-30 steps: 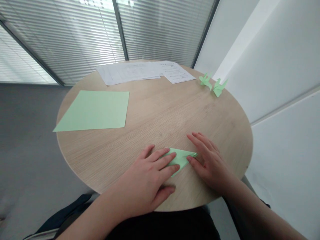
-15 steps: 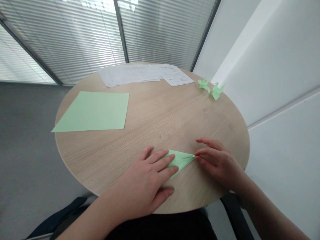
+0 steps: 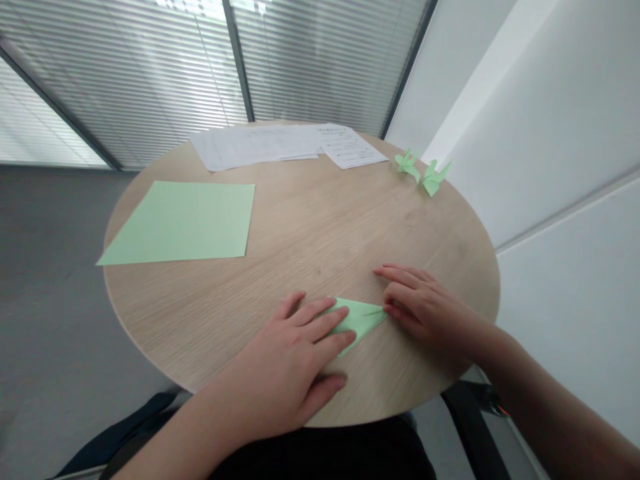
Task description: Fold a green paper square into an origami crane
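- The folded green paper (image 3: 364, 319) lay flat near the person's edge of the surface (image 3: 310, 230), between the two hands; the step seemed to be working its narrow right-hand point while the rest was held down.
- A next move, as far as could be judged, called for keeping the wider part pinned and the layers lined up at the point, with small, firm finger pressure; a slip there could have set a crease askew.
- What showed of the paper was pale green and roughly triangular, tapering to the right, with a crease or layer edge running toward the point. Its left part was hidden under fingers, so its full outline could not be told.
- The left hand (image 3: 287, 360) was spread wide, palm down, its fingertips resting on the paper.
- The right hand (image 3: 425, 307) was narrow, thumb and forefinger drawn together on the point, the other fingers reaching out above the surface.
- Well apart, to the upper left, lay a flat green sheet (image 3: 185, 221), one corner jutting past the edge.
- Two folded green figures (image 3: 432, 179) stood near the far right edge.
- White printed papers (image 3: 260, 147) overlapped along the far edge, before the blinds (image 3: 320, 67).
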{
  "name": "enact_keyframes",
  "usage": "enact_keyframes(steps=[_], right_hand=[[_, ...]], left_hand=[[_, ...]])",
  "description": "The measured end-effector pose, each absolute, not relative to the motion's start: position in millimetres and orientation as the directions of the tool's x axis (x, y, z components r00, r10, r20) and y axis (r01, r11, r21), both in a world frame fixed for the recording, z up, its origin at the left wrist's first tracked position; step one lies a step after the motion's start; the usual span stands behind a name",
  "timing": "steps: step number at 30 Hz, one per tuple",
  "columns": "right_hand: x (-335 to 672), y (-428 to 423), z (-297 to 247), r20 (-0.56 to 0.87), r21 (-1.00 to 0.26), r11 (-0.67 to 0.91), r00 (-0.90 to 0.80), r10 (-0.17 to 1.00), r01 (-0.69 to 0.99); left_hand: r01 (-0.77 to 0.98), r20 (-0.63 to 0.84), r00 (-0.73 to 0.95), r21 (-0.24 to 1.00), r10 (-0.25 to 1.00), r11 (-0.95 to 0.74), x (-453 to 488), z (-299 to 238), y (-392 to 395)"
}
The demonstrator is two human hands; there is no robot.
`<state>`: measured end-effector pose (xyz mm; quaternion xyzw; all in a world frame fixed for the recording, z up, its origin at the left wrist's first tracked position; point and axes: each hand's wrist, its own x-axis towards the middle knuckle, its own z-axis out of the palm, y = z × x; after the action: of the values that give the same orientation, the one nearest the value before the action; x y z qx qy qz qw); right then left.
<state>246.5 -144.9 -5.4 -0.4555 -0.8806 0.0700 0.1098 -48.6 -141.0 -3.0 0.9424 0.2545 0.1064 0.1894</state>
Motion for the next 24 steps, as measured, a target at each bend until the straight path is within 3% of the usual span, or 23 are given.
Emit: enact_keyframes(steps=[9, 14, 24], right_hand=[[254, -151, -14, 0.251, -0.418, 0.521, -0.457, 0.854, 0.744], [256, -156, -21, 0.332, -0.423, 0.577, -0.474, 0.816, 0.698], [246, -154, -14, 0.235, -0.436, 0.514, -0.457, 0.858, 0.739]], left_hand=[[0.437, 0.092, 0.853, 0.411, 0.513, -0.800, -49, -4, -141], [0.434, 0.099, 0.851, 0.418, 0.515, -0.798, -50, -5, -142], [0.438, 0.110, 0.846, 0.413, 0.521, -0.798, -50, -6, -142]])
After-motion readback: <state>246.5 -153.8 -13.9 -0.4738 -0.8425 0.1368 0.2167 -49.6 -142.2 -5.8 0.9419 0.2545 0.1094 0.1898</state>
